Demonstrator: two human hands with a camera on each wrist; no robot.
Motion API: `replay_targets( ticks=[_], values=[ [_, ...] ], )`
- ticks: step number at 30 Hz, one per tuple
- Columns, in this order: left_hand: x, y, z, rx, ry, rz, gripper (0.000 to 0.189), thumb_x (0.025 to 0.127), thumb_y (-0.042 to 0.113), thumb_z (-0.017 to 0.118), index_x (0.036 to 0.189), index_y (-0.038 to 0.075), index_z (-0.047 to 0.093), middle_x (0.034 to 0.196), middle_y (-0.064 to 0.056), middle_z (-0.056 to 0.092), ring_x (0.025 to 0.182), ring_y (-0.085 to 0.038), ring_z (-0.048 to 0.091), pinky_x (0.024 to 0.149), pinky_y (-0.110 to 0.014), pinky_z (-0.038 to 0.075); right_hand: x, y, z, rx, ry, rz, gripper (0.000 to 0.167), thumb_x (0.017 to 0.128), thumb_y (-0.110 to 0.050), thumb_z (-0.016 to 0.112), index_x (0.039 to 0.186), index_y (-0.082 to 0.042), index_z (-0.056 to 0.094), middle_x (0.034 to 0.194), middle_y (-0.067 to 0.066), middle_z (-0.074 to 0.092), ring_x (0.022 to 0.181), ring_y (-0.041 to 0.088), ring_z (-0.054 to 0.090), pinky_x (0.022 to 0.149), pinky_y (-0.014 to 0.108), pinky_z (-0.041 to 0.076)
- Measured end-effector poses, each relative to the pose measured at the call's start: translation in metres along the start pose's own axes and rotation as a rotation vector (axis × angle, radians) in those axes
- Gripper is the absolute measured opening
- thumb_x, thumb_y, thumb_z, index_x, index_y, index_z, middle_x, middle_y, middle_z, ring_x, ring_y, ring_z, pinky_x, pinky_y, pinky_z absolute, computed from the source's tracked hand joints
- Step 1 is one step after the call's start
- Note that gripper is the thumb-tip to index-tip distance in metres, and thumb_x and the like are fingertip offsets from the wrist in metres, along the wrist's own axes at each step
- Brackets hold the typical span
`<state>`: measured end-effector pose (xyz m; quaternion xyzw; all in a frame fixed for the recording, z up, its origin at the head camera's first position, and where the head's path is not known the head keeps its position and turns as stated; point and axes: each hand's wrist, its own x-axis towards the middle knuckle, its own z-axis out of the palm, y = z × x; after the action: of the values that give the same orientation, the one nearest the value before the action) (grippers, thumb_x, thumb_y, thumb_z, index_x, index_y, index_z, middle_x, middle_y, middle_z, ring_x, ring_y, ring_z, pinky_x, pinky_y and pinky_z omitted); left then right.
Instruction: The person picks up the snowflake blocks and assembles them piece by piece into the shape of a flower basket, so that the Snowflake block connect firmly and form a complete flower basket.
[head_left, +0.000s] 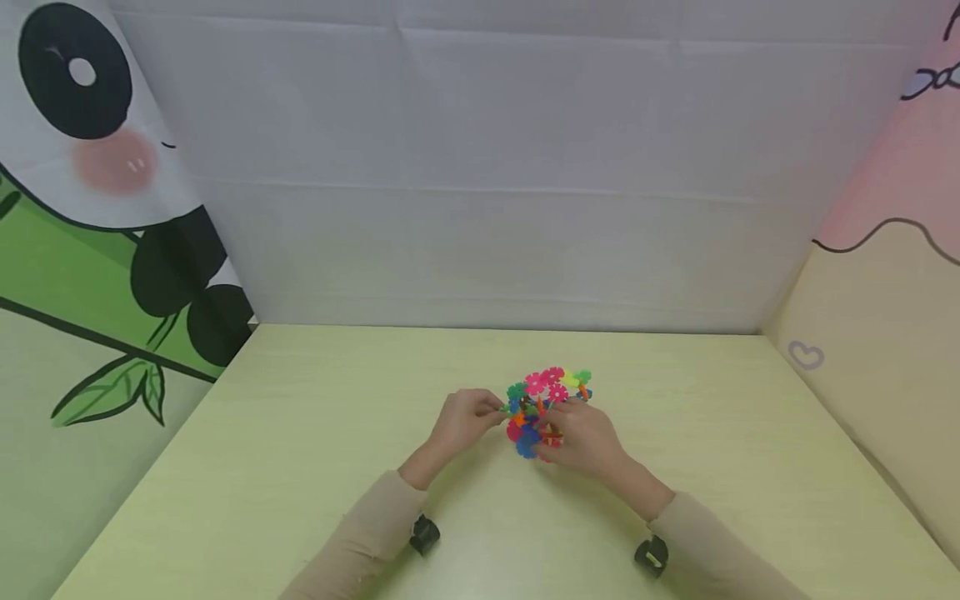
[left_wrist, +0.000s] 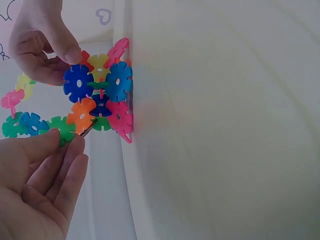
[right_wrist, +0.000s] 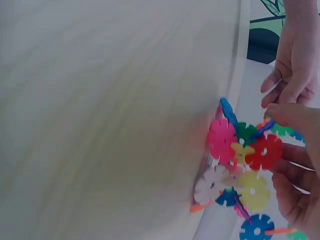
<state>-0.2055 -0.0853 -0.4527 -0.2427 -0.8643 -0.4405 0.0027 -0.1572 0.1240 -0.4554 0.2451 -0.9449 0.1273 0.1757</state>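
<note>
A structure of interlocked, notched plastic snowflake discs (head_left: pixel 534 385) in many colours stands on the table between the two hands. My left hand (head_left: pixel 463 423) is at its left side. In the left wrist view its thumb and forefinger pinch a green snowflake disc (left_wrist: pixel 61 129) at the structure's edge. From the right, my right hand (head_left: pixel 588 437) holds the structure. In the right wrist view its thumb and fingers grip near a red snowflake disc (right_wrist: pixel 266 152), beside pink and yellow ones. A chain of discs curves out from the main cluster. The right palm hides part of the structure.
The pale wood-patterned table (head_left: pixel 300 467) extends around the hands. A white sheet (head_left: pixel 480 167) hangs behind it. Printed side panels stand at left (head_left: pixel 112 333) and right (head_left: pixel 892 350). A dark strap-like piece (head_left: pixel 425 534) is below the left sleeve, another (head_left: pixel 652 556) below the right.
</note>
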Motion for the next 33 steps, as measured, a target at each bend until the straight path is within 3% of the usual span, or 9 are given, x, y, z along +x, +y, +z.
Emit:
replay_targets(
  ticks=[6,13,22,26,33],
  values=[
    [-0.002,0.003,-0.001,-0.027,0.010,0.011,0.012,0.090,0.008,0.068,0.094,-0.003,0.072,0.089,-0.019,0.077,0.083,-0.030,0.076,0.071,-0.034,0.061,0.008,-0.011,0.003,-0.050,0.066,-0.033,0.011,0.076,-0.017,0.083,0.076,-0.010,0.074,0.074,-0.002,0.070,0.071,0.014,0.059,0.058,0.017,0.049],
    [-0.003,0.012,0.000,-0.098,0.114,-0.016,0.015,0.090,0.008,0.067,0.095,-0.006,0.070,0.085,-0.020,0.076,0.077,-0.029,0.075,0.062,-0.025,0.057,0.014,-0.012,-0.003,0.017,0.183,0.021,0.011,0.077,-0.010,0.082,0.081,-0.006,0.072,0.074,0.001,0.071,0.074,0.016,0.058,0.062,0.023,0.051],
    [-0.006,0.014,0.007,-0.121,0.161,-0.064,0.014,0.090,0.008,0.066,0.094,-0.005,0.070,0.085,-0.020,0.076,0.078,-0.031,0.075,0.061,-0.022,0.054,0.020,-0.010,0.009,-0.002,0.173,-0.008,0.020,0.074,-0.018,0.086,0.081,-0.007,0.072,0.073,0.000,0.065,0.070,0.014,0.052,0.058,0.018,0.045],
    [-0.005,0.017,0.009,-0.142,0.187,-0.076,0.014,0.089,0.007,0.066,0.093,-0.006,0.070,0.083,-0.020,0.076,0.076,-0.030,0.075,0.061,-0.021,0.053,0.021,-0.008,0.013,-0.012,0.193,-0.004,0.013,0.076,-0.013,0.084,0.079,-0.006,0.074,0.074,0.000,0.057,0.072,0.014,0.049,0.057,0.018,0.043],
    [-0.003,0.025,0.009,-0.163,0.237,-0.099,0.014,0.088,0.008,0.066,0.092,-0.005,0.071,0.083,-0.019,0.076,0.075,-0.029,0.076,0.060,-0.020,0.054,0.028,0.000,0.016,0.024,0.351,-0.138,0.012,0.071,-0.003,0.082,0.077,-0.003,0.072,0.075,0.002,0.064,0.072,0.018,0.055,0.063,0.024,0.048]
  ],
)
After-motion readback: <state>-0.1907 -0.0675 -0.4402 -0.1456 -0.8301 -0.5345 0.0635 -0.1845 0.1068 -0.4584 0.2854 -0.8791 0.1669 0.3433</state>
